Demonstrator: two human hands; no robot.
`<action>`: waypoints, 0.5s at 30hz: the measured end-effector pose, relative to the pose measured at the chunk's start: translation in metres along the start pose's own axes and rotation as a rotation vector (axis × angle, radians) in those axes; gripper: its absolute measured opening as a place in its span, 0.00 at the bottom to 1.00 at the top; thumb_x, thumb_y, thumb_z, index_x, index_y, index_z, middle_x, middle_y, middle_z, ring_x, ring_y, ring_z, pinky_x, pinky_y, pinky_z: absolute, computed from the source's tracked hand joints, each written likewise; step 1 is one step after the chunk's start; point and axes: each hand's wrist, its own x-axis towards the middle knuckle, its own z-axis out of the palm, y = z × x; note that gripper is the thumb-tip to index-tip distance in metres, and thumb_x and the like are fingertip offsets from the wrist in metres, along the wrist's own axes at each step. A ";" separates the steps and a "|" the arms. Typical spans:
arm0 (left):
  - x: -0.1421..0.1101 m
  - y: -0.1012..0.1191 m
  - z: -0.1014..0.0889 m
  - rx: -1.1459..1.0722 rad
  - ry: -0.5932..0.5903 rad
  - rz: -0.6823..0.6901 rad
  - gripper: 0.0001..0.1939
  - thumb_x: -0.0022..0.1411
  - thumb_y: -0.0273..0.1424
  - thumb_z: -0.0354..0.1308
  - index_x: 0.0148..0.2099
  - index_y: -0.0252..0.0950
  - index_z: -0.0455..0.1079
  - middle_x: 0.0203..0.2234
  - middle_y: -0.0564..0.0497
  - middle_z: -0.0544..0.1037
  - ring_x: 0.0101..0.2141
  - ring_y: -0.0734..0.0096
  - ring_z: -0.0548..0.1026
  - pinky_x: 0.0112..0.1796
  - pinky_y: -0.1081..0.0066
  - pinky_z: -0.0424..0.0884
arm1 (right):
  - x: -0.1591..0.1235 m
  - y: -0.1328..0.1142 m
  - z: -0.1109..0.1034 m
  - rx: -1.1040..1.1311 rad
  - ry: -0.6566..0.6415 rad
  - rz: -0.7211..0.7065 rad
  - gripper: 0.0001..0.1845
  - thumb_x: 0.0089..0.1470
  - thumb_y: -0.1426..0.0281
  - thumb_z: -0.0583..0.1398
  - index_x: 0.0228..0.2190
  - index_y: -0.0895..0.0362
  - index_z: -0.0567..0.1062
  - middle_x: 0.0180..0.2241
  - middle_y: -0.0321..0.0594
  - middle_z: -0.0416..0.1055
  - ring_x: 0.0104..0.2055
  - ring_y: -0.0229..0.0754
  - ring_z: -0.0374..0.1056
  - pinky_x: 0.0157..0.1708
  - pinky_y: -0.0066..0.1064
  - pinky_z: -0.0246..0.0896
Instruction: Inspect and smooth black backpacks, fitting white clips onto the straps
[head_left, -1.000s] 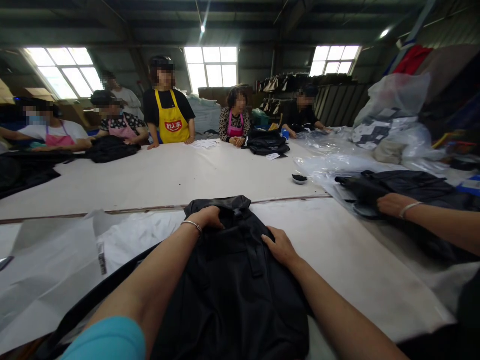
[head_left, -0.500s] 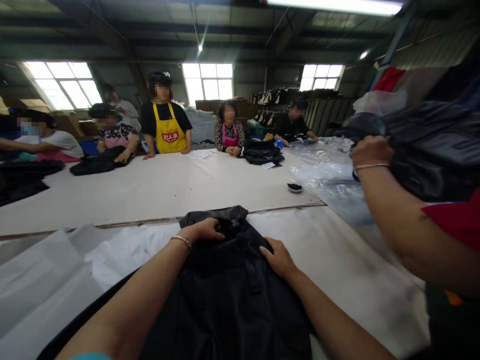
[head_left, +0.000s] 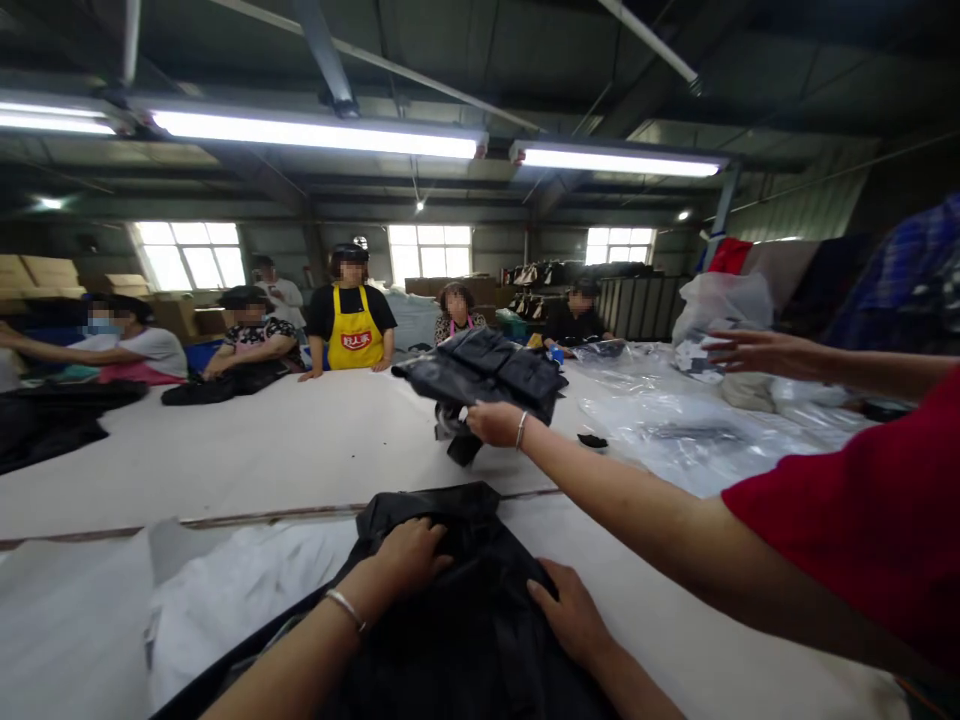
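Observation:
A large black bag (head_left: 465, 640) lies on the near table in front of me, its top end pointing away. My left hand (head_left: 411, 560), with a silver bangle on the wrist, is closed on the fabric near the bag's top; its fingertips are partly hidden at a dark fold. Along the right side, my right hand (head_left: 574, 615) grips the edge, thumb on top and fingers partly out of sight. Just beyond, a co-worker's hand (head_left: 495, 424) holds up another black bag (head_left: 487, 370) over the table.
A co-worker in a red sleeve (head_left: 840, 530) reaches in from my right. White sheets (head_left: 247, 600) lie at left, clear plastic bags (head_left: 660, 410) at right. A small black item (head_left: 592, 440) sits on the far table (head_left: 285, 450). Several people stand or sit behind it.
The co-worker's black bag has swung from the far right to above the table's middle. My view has tilted upward; my hands stay on the bag in nearly the same places.

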 end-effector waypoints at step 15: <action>-0.064 -0.076 -0.010 -0.329 0.025 -0.562 0.33 0.42 0.55 0.67 0.42 0.34 0.76 0.41 0.37 0.81 0.43 0.44 0.79 0.43 0.60 0.74 | -0.001 0.013 0.001 0.063 -0.043 0.014 0.35 0.51 0.48 0.55 0.51 0.59 0.76 0.51 0.49 0.75 0.56 0.56 0.68 0.60 0.45 0.59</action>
